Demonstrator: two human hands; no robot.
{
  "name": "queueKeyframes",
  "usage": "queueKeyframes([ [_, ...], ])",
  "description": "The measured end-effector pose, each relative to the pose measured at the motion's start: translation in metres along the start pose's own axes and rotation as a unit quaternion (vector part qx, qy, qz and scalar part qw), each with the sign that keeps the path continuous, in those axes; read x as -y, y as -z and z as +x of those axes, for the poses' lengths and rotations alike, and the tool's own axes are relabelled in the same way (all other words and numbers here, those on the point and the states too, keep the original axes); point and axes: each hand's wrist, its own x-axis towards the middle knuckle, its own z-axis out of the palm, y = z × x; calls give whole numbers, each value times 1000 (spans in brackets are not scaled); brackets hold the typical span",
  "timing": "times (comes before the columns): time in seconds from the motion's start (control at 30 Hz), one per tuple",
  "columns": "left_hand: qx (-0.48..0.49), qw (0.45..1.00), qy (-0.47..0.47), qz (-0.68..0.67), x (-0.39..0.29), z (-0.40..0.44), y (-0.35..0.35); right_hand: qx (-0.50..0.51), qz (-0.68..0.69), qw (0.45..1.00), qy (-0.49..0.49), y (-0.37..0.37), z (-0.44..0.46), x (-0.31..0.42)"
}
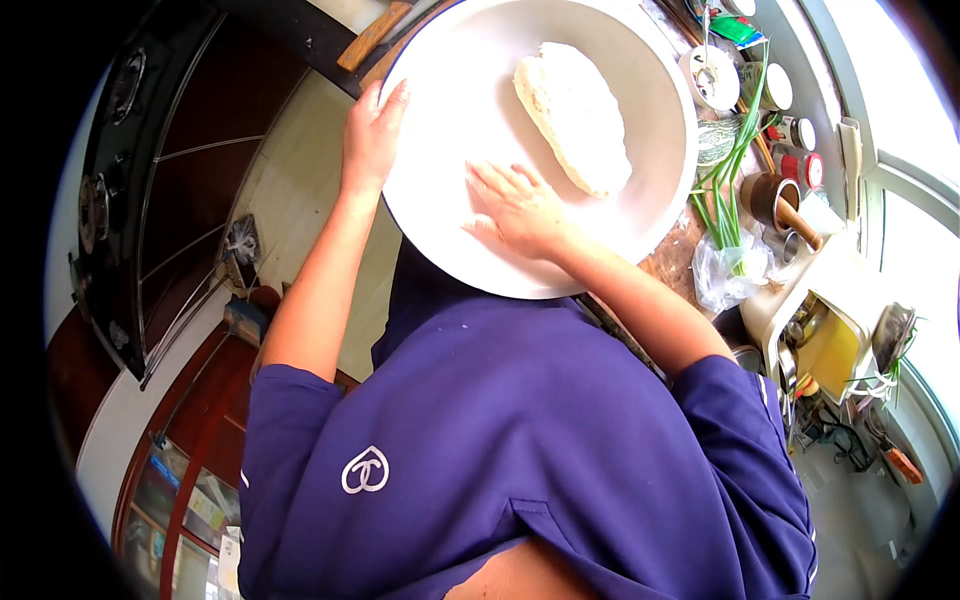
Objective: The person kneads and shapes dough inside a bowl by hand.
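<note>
A large white basin [450, 110] with a dark rim is in front of my body. An elongated lump of pale dough [575, 120] lies inside it, toward the right. At the left rim, my left hand [374, 135] grips the basin, its thumb up along the edge and the other fingers partly hidden. My right hand [520, 212] reaches over the near side into the basin. Its fingers are spread over the white inner surface, apart from the dough, with nothing held.
Along the window side are green onions [730, 180] in a plastic bag [728, 275], a striped green gourd [715, 142], a red-lidded jar [800, 168], a brown mortar with a pestle [770, 198] and a white bowl [712, 78]. A wooden handle [373, 36] lies beyond the basin. A stove [125, 180] is at left.
</note>
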Motion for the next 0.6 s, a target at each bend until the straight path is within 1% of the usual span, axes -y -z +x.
queueKeyframes([
  [0.07, 9, 1000, 1, -9, 1, 0, 0, -47, -10, 999, -6, 4, 28, -11],
  [0.13, 3, 1000, 0, -14, 8, 1, -2, -189, 4, 977, -94, 2, 78, -21],
  [0.17, 1, 1000, 0, -16, 11, 2, -2, -259, 12, 956, -137, 0, 97, -20],
  [0.27, 8, 999, -3, -39, 2, 0, -2, -241, 23, 951, -194, 4, 105, 6],
  [0.37, 10, 1000, -4, -17, 4, 0, -1, -85, 64, 991, -78, -5, 53, 19],
  [0.43, 13, 1000, -15, -15, 6, 3, -3, -7, 63, 996, -64, -5, 18, 32],
  [0.47, 12, 1000, -16, -11, 6, 2, -2, -9, 76, 995, -68, -7, 11, 33],
  [0.57, 15, 999, -27, 12, 0, 0, 0, -63, 56, 991, -106, -8, 33, 35],
  [0.6, 15, 999, -34, 8, 0, -1, -1, -123, 42, 985, -113, -12, 53, 27],
])
